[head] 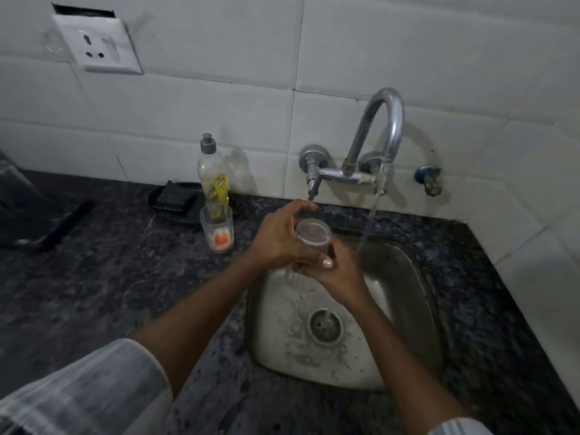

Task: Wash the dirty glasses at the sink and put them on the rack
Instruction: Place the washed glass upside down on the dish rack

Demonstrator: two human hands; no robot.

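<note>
A clear glass [310,246] is held upside down over the steel sink [405,296], its base pointing up and its rim down. My left hand [279,240] wraps its upper part from the left. My right hand [339,274] grips its lower part from the right. A second glass [217,229] with an orange print stands upright on the dark counter, left of the sink. Water runs from the curved tap [381,130] into the sink, to the right of my hands and apart from the held glass.
A dish-soap bottle [213,177] stands behind the printed glass. A black dish with a dark scrub pad [174,199] lies by the wall. A small blue valve [428,178] sticks out right of the tap. The speckled counter [94,293] spreads left; the drain [324,328] is mid-sink.
</note>
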